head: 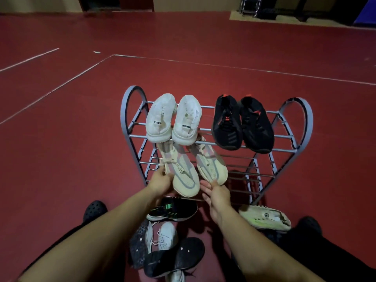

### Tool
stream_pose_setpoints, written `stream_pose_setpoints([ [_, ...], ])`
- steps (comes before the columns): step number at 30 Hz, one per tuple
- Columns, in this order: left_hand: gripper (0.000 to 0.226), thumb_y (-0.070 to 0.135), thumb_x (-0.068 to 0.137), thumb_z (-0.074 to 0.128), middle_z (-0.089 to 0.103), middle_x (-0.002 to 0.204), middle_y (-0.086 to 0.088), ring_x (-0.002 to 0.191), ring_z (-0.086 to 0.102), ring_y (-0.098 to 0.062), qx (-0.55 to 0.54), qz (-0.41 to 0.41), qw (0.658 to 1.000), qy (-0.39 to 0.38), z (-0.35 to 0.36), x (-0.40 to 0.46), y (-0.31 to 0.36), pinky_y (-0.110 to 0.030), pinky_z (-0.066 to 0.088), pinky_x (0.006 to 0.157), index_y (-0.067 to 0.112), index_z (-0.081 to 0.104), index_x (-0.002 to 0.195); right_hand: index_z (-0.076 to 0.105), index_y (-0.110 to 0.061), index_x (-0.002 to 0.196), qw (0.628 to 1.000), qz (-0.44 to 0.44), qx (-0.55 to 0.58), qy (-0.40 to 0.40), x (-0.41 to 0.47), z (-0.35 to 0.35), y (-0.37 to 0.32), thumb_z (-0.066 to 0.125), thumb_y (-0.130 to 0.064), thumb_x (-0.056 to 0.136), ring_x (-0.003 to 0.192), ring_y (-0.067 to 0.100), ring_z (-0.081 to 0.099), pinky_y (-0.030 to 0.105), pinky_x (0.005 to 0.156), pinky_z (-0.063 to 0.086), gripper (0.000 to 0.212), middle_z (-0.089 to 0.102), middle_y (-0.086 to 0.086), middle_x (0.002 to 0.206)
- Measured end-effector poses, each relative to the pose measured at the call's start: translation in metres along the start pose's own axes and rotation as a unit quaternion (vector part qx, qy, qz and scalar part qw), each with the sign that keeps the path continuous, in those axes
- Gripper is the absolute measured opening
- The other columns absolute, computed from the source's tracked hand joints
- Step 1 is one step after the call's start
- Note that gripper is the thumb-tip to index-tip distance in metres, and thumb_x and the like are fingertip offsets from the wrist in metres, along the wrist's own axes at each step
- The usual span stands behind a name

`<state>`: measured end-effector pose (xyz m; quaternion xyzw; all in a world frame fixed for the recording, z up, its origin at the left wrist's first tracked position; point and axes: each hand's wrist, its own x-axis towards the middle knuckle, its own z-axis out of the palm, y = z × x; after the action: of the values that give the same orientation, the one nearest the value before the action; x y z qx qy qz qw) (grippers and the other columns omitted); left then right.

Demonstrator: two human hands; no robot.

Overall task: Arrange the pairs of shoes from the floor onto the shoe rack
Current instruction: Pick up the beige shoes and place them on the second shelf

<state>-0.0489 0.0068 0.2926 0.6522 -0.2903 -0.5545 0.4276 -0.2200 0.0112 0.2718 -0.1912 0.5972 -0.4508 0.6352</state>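
Note:
A grey metal shoe rack (289, 139) stands on the red floor. Its top shelf carries a white pair (174, 119) on the left and a black pair (243, 125) on the right. Two beige knit shoes lie on the middle shelf. My left hand (160, 181) grips the side of the left beige shoe (183, 176). My right hand (215, 192) pinches the toe of the right beige shoe (211, 165). On the floor below lie a black-green sneaker (173, 210), a pale yellow-green shoe (264, 218), a grey-white sneaker (162, 236) and a black shoe sole-up (175, 257).
My feet in black shoes (94, 210) rest on the floor at either side. White lines cross the red floor (61, 84). Furniture and a metal frame (250, 7) stand far off at the back wall. The right half of the middle shelf holds nothing.

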Motion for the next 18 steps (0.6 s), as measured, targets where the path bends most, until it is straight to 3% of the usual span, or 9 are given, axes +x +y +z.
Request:
stream_pose_setpoints([
  [3,0.019,0.002,0.099,0.051,0.069,0.079,-0.010,0.052,0.058,-0.017,0.096,0.048,0.994,0.037,-0.013,0.026,0.003,-0.026,0.046,0.048,0.010,0.063,0.111,0.049,-0.013,0.132,0.999,0.015,-0.003,-0.034,0.018,0.011,0.003,0.032,-0.022,0.106,0.095,0.013,0.069,0.028,0.071,0.045,0.033,0.072,0.006,0.109],
  [6,0.015,0.008,0.099,0.051,0.069,0.079,-0.006,0.059,0.062,-0.020,0.145,0.080,0.984,0.062,-0.023,0.049,-0.007,-0.031,0.049,0.056,0.014,0.065,0.102,0.047,-0.015,0.135,0.997,0.037,-0.004,-0.065,0.035,0.019,0.004,0.029,-0.023,0.107,0.099,0.011,0.066,0.027,0.072,0.043,0.034,0.070,0.002,0.113],
  [8,0.014,0.021,0.097,0.055,0.074,0.088,-0.002,0.077,0.071,-0.027,0.138,0.096,0.981,0.092,-0.025,0.065,-0.015,-0.038,0.057,0.069,0.020,0.066,0.106,0.047,-0.016,0.136,0.995,0.068,-0.008,-0.076,0.045,0.022,0.006,0.030,-0.025,0.107,0.104,0.016,0.064,0.025,0.069,0.042,0.034,0.068,0.002,0.116],
  [10,0.026,0.035,0.097,0.059,0.076,0.104,-0.002,0.095,0.072,-0.024,0.133,0.104,0.980,0.107,-0.023,0.081,-0.019,-0.044,0.057,0.088,0.024,0.064,0.120,0.049,-0.019,0.134,0.990,0.105,-0.033,-0.085,0.054,0.020,0.009,0.035,-0.031,0.106,0.107,0.017,0.062,0.025,0.070,0.042,0.034,0.067,0.001,0.118],
  [12,0.036,0.037,0.097,0.061,0.073,0.112,-0.003,0.103,0.069,-0.024,0.133,0.109,0.977,0.130,-0.018,0.090,-0.018,-0.044,0.053,0.097,0.016,0.063,0.126,0.053,-0.025,0.127,0.989,0.112,-0.051,-0.086,0.059,0.013,0.010,0.043,-0.040,0.102,0.106,0.016,0.062,0.026,0.073,0.044,0.031,0.068,0.001,0.119],
  [15,0.031,0.042,0.093,0.066,0.067,0.103,0.001,0.098,0.066,-0.023,0.114,0.104,0.974,0.164,-0.013,0.092,-0.021,-0.041,0.053,0.092,0.019,0.059,0.112,0.056,-0.022,0.121,0.995,0.079,-0.028,-0.052,0.067,0.003,0.011,0.054,-0.047,0.096,0.102,0.017,0.067,0.030,0.074,0.050,0.035,0.069,0.003,0.118],
  [18,0.036,0.039,0.085,0.074,0.066,0.098,-0.003,0.086,0.064,-0.021,0.046,0.048,0.985,0.161,-0.013,0.083,-0.030,-0.041,0.053,0.081,0.021,0.052,0.106,0.056,-0.011,0.126,0.999,0.038,-0.003,-0.026,0.070,-0.002,0.010,0.056,-0.034,0.098,0.098,0.018,0.070,0.029,0.073,0.053,0.036,0.069,0.006,0.118],
])
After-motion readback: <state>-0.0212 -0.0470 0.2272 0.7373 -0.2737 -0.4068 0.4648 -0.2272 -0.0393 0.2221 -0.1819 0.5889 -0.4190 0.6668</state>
